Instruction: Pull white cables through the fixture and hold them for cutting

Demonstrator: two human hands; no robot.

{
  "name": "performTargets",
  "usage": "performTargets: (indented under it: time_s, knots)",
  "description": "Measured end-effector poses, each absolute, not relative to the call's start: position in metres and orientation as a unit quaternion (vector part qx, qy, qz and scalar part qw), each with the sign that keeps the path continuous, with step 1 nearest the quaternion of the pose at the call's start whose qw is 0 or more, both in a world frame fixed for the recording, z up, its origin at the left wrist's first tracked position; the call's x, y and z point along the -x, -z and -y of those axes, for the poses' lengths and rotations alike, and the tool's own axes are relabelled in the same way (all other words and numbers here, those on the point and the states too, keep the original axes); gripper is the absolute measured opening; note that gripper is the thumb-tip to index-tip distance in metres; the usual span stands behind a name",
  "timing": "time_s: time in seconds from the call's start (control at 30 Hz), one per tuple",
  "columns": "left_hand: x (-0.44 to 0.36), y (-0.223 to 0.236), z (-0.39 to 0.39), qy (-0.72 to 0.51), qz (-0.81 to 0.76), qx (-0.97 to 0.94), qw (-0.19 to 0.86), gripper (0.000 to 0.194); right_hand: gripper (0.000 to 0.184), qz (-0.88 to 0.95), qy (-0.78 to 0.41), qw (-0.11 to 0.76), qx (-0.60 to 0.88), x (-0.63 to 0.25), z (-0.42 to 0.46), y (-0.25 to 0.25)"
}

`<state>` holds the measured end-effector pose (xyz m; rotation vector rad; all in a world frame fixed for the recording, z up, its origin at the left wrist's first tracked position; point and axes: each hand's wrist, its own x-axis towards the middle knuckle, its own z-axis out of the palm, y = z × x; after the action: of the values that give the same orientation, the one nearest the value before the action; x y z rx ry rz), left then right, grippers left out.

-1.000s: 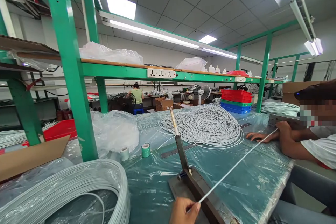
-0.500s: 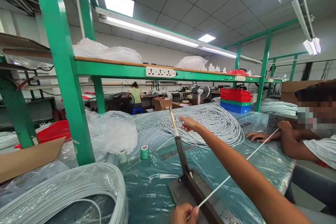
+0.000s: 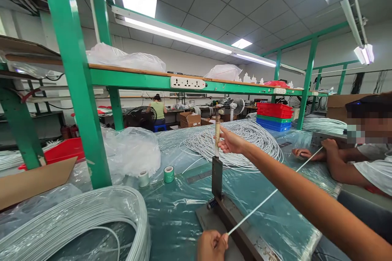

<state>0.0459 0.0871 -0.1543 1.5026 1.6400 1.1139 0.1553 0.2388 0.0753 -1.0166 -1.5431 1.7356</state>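
Observation:
My left hand (image 3: 211, 245), low in the middle of the head view, pinches a white cable (image 3: 260, 202). The cable runs taut up to the right, passing behind my forearm, to the crossed arms of a person. My right hand (image 3: 231, 140) reaches out to the handle (image 3: 217, 135) of an upright metal lever, its fingers curled against the handle's side. This lever (image 3: 217, 177) rises from a hinged steel hand press (image 3: 211, 222) on the table, right beside my left hand.
A large heap of white cable (image 3: 245, 142) lies behind the lever. Bagged coiled cable (image 3: 134, 212) fills the front left. Tape rolls (image 3: 168, 174) stand near a green post (image 3: 82, 89). A person (image 3: 367, 159) leans on the table at right, near stacked trays (image 3: 274, 116).
The lever has swung from leaning left and away to nearly upright. My right hand has moved slightly right, its fingers now at the handle. My left hand keeps the cable.

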Motion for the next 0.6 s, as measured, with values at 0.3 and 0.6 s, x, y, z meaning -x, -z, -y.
performTargets:
  time_s: [0.3,0.6]
  knots:
    - [-0.044,0.149,-0.086,-0.443,-0.593,-0.558,0.375,0.036,0.021,0.559,-0.704,0.216,0.380,-0.267,-0.098,-0.023]
    - [-0.042,0.138,-0.084,-0.438,-0.608,-0.574,0.331,0.039,0.037,0.517,-0.730,0.236,0.381,-0.281,-0.065,0.005]
